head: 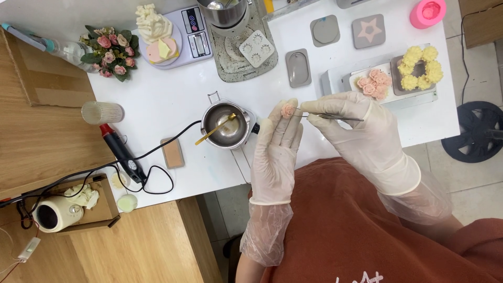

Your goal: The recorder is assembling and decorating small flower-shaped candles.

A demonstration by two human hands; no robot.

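Gloved left hand (275,149) pinches a small pink wax rose (287,110) at its fingertips above the desk (173,99); right hand (361,131) clasps tweezers (330,116) against it. Light, brittle-looking; best held underneath, by the base.

White table (173,99): kitchen scale (181,36) at far edge, small metal pot (226,124) near front edge, heat gun (121,153) at left edge, flower bunch (111,52) in far-left corner.
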